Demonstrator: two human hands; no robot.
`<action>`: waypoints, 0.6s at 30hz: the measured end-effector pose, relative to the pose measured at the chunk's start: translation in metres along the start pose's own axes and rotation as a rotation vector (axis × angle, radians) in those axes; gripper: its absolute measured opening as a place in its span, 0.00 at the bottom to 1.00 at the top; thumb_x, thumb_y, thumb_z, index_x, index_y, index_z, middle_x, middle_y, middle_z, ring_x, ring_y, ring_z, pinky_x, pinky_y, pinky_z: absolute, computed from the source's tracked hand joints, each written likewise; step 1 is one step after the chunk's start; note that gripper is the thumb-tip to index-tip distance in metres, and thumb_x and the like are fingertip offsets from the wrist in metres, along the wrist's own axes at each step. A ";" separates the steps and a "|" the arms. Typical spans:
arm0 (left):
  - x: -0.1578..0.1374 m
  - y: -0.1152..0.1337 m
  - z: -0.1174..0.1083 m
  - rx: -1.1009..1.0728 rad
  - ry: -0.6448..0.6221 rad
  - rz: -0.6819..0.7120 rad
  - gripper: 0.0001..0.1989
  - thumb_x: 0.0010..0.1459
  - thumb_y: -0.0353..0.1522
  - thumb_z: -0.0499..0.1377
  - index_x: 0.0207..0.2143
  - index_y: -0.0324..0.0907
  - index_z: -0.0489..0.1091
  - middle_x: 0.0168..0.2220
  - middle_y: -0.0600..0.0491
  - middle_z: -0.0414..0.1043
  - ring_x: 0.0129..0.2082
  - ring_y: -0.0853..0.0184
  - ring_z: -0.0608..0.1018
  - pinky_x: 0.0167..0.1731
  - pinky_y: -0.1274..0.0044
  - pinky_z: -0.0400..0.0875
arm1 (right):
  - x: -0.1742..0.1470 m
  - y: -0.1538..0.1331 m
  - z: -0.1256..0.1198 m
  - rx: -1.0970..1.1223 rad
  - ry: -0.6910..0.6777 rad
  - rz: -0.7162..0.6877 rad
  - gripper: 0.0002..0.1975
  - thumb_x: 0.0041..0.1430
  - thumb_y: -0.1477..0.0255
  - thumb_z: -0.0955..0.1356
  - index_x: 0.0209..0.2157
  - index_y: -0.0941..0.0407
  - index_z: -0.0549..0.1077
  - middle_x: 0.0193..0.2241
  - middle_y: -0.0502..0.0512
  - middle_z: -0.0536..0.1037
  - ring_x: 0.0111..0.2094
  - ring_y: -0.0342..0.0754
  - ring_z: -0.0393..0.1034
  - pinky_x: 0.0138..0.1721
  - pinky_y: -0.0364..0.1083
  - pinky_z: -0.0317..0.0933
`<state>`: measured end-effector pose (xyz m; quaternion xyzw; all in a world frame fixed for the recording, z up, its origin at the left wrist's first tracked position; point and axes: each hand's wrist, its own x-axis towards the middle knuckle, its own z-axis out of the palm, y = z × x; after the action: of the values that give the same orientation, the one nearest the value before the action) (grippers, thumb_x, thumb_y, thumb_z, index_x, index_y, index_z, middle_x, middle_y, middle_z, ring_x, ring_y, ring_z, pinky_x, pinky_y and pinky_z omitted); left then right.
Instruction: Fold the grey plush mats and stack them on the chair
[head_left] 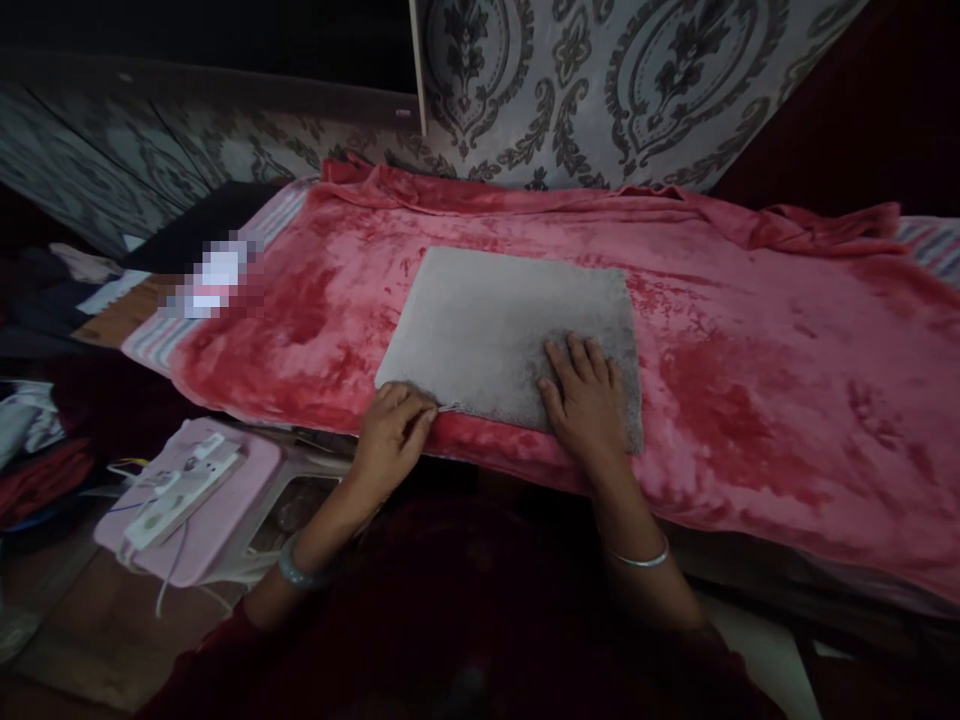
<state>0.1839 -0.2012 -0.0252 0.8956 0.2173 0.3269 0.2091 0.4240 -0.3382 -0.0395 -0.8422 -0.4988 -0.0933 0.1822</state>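
A flat grey rectangular cloth (480, 310) lies spread on a pink and red plush blanket (735, 330). Its right side and near edge look darker and fuzzier than the rest. At the near left corner, my left hand (391, 430) has its fingers pinched together on the cloth's edge. A small pale crease or thin piece shows just right of those fingertips, too small to name. My right hand (589, 400) rests palm down near the cloth's right side, its fingers spread and pressing on the surface.
The blanket covers a table against a patterned wall (570, 90), under a dark screen (210, 50). To the left, a white power strip (184, 495) with cables sits on a pink stool (251, 465). A dark flat object (199, 225) lies at the table's left end.
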 end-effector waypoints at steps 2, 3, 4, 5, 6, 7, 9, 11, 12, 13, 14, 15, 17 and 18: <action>0.001 0.004 -0.002 0.043 -0.027 0.019 0.10 0.67 0.32 0.54 0.34 0.44 0.72 0.31 0.52 0.70 0.35 0.62 0.71 0.37 0.68 0.68 | 0.000 0.000 0.001 0.021 0.005 0.000 0.29 0.72 0.61 0.56 0.71 0.51 0.58 0.71 0.59 0.58 0.71 0.63 0.47 0.67 0.69 0.43; 0.003 0.007 -0.002 0.079 -0.050 0.038 0.10 0.67 0.32 0.54 0.34 0.44 0.73 0.31 0.51 0.70 0.35 0.61 0.71 0.37 0.68 0.68 | 0.000 0.000 0.001 0.026 0.006 0.001 0.29 0.72 0.61 0.56 0.71 0.51 0.58 0.71 0.59 0.58 0.71 0.63 0.47 0.67 0.69 0.43; 0.004 0.010 0.000 0.110 -0.078 0.062 0.10 0.67 0.32 0.53 0.34 0.44 0.73 0.32 0.50 0.70 0.36 0.61 0.71 0.38 0.68 0.68 | 0.000 0.000 0.001 0.029 0.005 0.001 0.29 0.72 0.61 0.56 0.71 0.51 0.58 0.71 0.59 0.58 0.71 0.63 0.47 0.67 0.69 0.43; 0.005 0.013 0.002 0.131 -0.110 0.090 0.10 0.67 0.31 0.53 0.34 0.43 0.73 0.32 0.50 0.70 0.36 0.61 0.71 0.38 0.68 0.68 | 0.000 0.000 0.000 0.028 0.003 0.001 0.29 0.72 0.61 0.56 0.70 0.51 0.59 0.71 0.59 0.58 0.71 0.63 0.47 0.67 0.69 0.43; 0.006 0.017 0.004 0.139 -0.144 0.118 0.10 0.67 0.31 0.53 0.34 0.43 0.73 0.33 0.49 0.70 0.36 0.61 0.70 0.38 0.68 0.68 | 0.000 0.000 0.000 0.024 0.000 0.001 0.29 0.72 0.61 0.56 0.70 0.51 0.59 0.71 0.59 0.58 0.71 0.63 0.47 0.67 0.69 0.43; 0.008 0.021 0.007 0.139 -0.174 0.140 0.11 0.68 0.31 0.53 0.34 0.42 0.73 0.33 0.49 0.70 0.37 0.61 0.71 0.38 0.68 0.68 | 0.000 -0.001 0.000 0.018 -0.003 0.003 0.29 0.72 0.61 0.56 0.70 0.52 0.60 0.71 0.60 0.58 0.71 0.63 0.47 0.67 0.69 0.43; 0.009 0.028 0.012 0.097 -0.214 0.167 0.11 0.68 0.31 0.53 0.34 0.42 0.73 0.33 0.49 0.71 0.36 0.61 0.71 0.37 0.68 0.68 | 0.001 -0.002 -0.001 0.003 -0.009 0.007 0.28 0.72 0.61 0.56 0.70 0.52 0.61 0.71 0.60 0.59 0.71 0.63 0.48 0.67 0.69 0.44; 0.010 0.033 0.013 -0.046 -0.252 0.180 0.09 0.68 0.32 0.54 0.35 0.42 0.73 0.34 0.50 0.72 0.36 0.63 0.73 0.37 0.70 0.70 | 0.001 -0.002 -0.002 -0.010 -0.011 0.010 0.28 0.72 0.61 0.56 0.69 0.53 0.61 0.70 0.60 0.59 0.71 0.63 0.48 0.67 0.68 0.44; 0.011 0.035 0.011 -0.143 -0.266 0.188 0.08 0.68 0.32 0.55 0.36 0.42 0.73 0.34 0.50 0.73 0.36 0.64 0.74 0.36 0.71 0.71 | 0.001 -0.002 -0.002 -0.014 -0.011 0.009 0.28 0.72 0.61 0.57 0.69 0.53 0.62 0.70 0.60 0.59 0.71 0.63 0.48 0.67 0.68 0.45; 0.012 0.035 0.009 -0.232 -0.264 0.191 0.08 0.68 0.32 0.55 0.37 0.42 0.73 0.35 0.51 0.74 0.36 0.66 0.76 0.36 0.73 0.72 | 0.001 -0.002 -0.001 -0.015 -0.010 0.008 0.28 0.72 0.61 0.57 0.69 0.53 0.62 0.70 0.60 0.60 0.71 0.62 0.49 0.67 0.67 0.45; 0.013 0.035 0.005 -0.289 -0.235 0.183 0.08 0.69 0.33 0.54 0.38 0.43 0.73 0.35 0.51 0.75 0.36 0.66 0.77 0.37 0.73 0.73 | 0.001 -0.001 -0.001 -0.014 -0.007 0.006 0.28 0.72 0.61 0.57 0.69 0.53 0.62 0.70 0.60 0.60 0.71 0.62 0.49 0.67 0.67 0.45; 0.015 0.033 0.001 -0.295 -0.182 0.163 0.09 0.69 0.33 0.53 0.39 0.43 0.73 0.36 0.51 0.76 0.37 0.66 0.78 0.38 0.73 0.74 | 0.001 -0.001 0.000 -0.011 -0.002 0.003 0.28 0.72 0.61 0.57 0.69 0.53 0.62 0.70 0.60 0.60 0.71 0.62 0.49 0.67 0.67 0.45; 0.020 0.027 -0.005 -0.165 -0.066 0.104 0.12 0.70 0.35 0.51 0.45 0.43 0.74 0.42 0.48 0.78 0.45 0.63 0.79 0.46 0.69 0.75 | 0.000 0.000 0.001 -0.003 0.009 -0.002 0.28 0.72 0.61 0.57 0.69 0.51 0.61 0.70 0.59 0.60 0.71 0.62 0.48 0.67 0.68 0.45; 0.023 0.024 -0.006 -0.069 -0.050 0.081 0.14 0.70 0.37 0.51 0.50 0.43 0.73 0.48 0.46 0.78 0.51 0.60 0.78 0.52 0.65 0.73 | 0.000 0.000 0.001 0.000 0.012 -0.004 0.28 0.72 0.61 0.57 0.70 0.50 0.60 0.70 0.58 0.59 0.71 0.62 0.48 0.67 0.68 0.44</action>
<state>0.2018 -0.2074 0.0024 0.9040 0.1640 0.3198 0.2316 0.4244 -0.3377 -0.0402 -0.8408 -0.4991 -0.0988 0.1851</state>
